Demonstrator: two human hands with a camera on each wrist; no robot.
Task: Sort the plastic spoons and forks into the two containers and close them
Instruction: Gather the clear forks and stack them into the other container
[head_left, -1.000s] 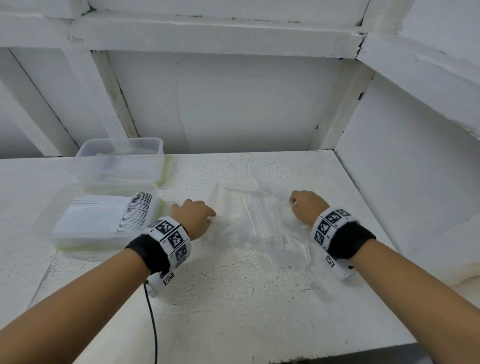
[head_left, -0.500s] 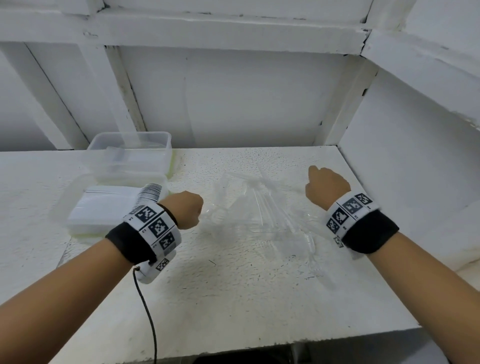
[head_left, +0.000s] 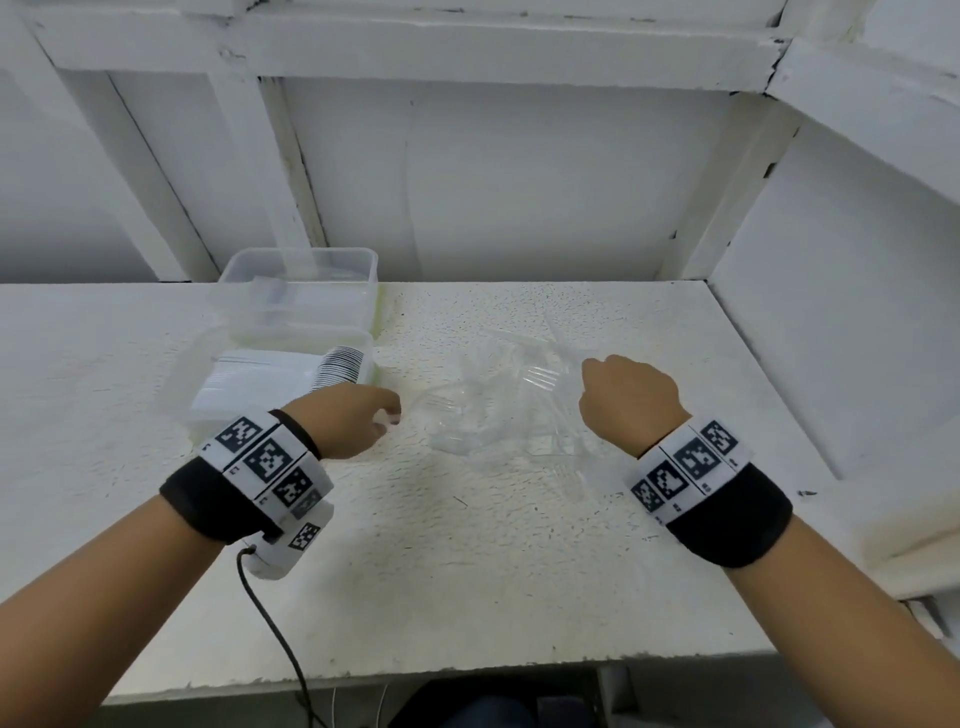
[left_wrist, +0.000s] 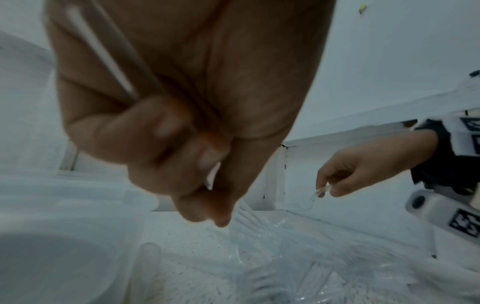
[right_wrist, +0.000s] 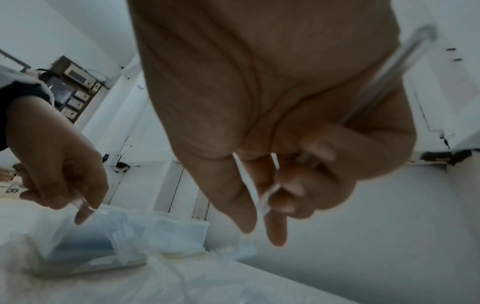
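A heap of clear plastic forks and spoons (head_left: 498, 415) lies mid-table. My left hand (head_left: 387, 415) hovers at its left edge and grips a clear fork (left_wrist: 244, 211), whose handle runs across the palm. My right hand (head_left: 589, 384) hovers at the heap's right edge and pinches another clear fork (head_left: 540, 376), with its handle (right_wrist: 384, 78) along the palm. Two clear containers stand at the left. The far container (head_left: 301, 291) is open. The near container (head_left: 270, 384) has a white barcode label showing through it.
The white table (head_left: 467, 571) has a wall close on the right (head_left: 831, 312) and a back wall with beams behind. A black cable (head_left: 275, 623) hangs from my left wristband over the front edge. The containers sit just left of my left hand.
Both hands were down on the heap; they have risen off it, each with a clear fork. The right hand went up, then came a little back towards the heap.
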